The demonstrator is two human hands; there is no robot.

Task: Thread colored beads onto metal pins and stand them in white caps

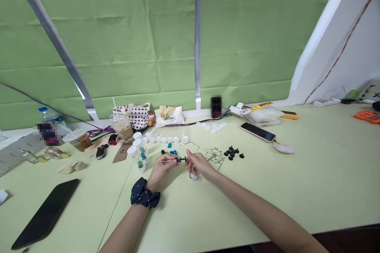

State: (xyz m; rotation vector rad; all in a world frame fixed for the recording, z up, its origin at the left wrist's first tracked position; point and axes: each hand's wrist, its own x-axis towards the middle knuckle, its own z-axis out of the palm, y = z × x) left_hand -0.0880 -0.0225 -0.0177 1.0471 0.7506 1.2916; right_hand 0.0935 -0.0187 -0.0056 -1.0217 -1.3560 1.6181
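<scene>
My left hand (162,169) is closed in a pinch on a small black plunger-like piece (179,160); a thin metal rod (162,161) points left from the fingers. My right hand (199,165) has its thumb and fingers closed at the flat black end of that piece. Below the right fingers shows a white ring-shaped item (192,177); I cannot tell whether they touch it. Just behind the hands lie small teal pieces (173,152). Right of them are thin metal pins (216,155) in a loose pile and several black flanged parts (231,152).
To the left stand white-capped clear tubes (141,166), with more capped tubes (164,139) lying behind. White caps (213,128) are scattered farther back. A phone (258,132) lies right, a dark tablet-like slab (47,211) left. An iced drink cup (121,126) stands near the wall.
</scene>
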